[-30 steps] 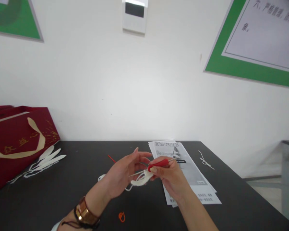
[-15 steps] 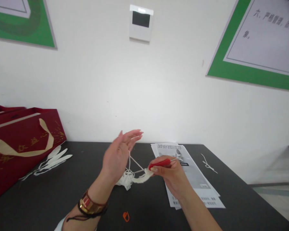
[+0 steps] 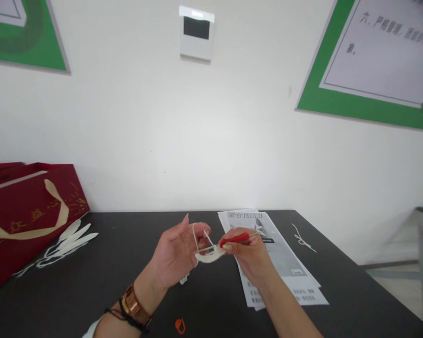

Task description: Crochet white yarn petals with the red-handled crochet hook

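- White crochet strip (image 3: 209,257): a short curve of worked yarn, held up just left of the printed sheets (image 3: 282,263), with 1 end at the right hand's thumb.
- Right hand (image 3: 251,253): closed around the red-handled hook (image 3: 238,240), in front of the sheets' left edge; the shaft points left, away from the sheets.
- Left hand (image 3: 176,251): left of the sheets, palm turned up and fingers partly curled, with a yarn strand (image 3: 195,236) looped over them; I cannot tell whether its fingertips pinch the strip.
- Done, as I judge it: 1 small curved band, its stitches dense along the lower edge.
- Left, as I judge it: the strip looks unfinished, since the hook and strand are at it; the number of stitches remaining cannot be told.
- White leaf-shaped pieces (image 3: 74,236): at least 3, well left of the sheets, beside the red bag (image 3: 21,202); they look complete apart from loose tails.
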### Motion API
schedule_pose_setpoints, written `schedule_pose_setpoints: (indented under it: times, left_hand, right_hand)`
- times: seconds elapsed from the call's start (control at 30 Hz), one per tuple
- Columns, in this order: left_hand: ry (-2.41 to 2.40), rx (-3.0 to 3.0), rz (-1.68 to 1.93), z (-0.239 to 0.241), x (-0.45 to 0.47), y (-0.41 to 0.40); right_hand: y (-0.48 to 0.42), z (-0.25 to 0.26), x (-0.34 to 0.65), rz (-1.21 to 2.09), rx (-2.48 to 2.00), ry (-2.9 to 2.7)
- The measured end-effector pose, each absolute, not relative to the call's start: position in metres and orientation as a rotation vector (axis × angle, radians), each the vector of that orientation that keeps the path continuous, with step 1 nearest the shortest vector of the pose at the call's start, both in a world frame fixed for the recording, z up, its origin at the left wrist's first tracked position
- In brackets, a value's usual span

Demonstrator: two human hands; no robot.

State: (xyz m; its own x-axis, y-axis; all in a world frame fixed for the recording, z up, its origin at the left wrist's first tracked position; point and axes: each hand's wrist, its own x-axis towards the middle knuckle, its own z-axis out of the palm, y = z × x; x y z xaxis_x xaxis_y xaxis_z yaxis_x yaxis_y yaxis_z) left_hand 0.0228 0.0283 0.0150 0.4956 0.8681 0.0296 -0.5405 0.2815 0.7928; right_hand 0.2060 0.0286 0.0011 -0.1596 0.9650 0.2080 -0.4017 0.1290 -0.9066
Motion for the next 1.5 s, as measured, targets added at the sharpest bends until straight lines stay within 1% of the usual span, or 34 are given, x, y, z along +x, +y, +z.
schedule_pose_setpoints:
  times: [0.13,0.27,0.37,0.5,0.73,0.87,1.0,1.23,1.5]
  left_hand:
    - [0.458,0.918,1.007,0.014,0.033,0.021]
    - [0.706,1.16,1.046,0.02,0.036,0.017]
    - [0.866,1.165,1.139,0.024,0.04,0.015]
    - [0.884,1.126,1.225,0.021,0.044,0.01]
    - [0.797,0.966,1.296,0.006,0.047,0.01]
    - [0.782,0.85,1.362,-0.004,0.053,0.012]
    - [0.831,0.843,1.409,-0.005,0.053,0.011]
    - [0.863,0.903,1.361,-0.001,0.047,0.01]
    - [0.968,1.062,1.38,-0.005,0.042,0.012]
  right_hand:
    - [0.025,-0.002,0.211,1.206,-0.719,-1.212]
    - [0.018,0.002,0.212,1.005,-0.783,-1.356]
    - [0.013,0.004,0.209,0.944,-0.76,-1.383]
    - [0.012,0.0,0.202,0.896,-0.765,-1.335]
    - [0.016,-0.019,0.188,1.111,-0.784,-0.999]
    - [0.016,-0.022,0.18,1.254,-0.776,-0.833]
    - [0.016,-0.019,0.179,1.366,-0.765,-0.78]
    - [0.021,-0.017,0.186,1.572,-0.686,-0.726]
    - [0.022,-0.017,0.189,1.434,-0.673,-0.797]
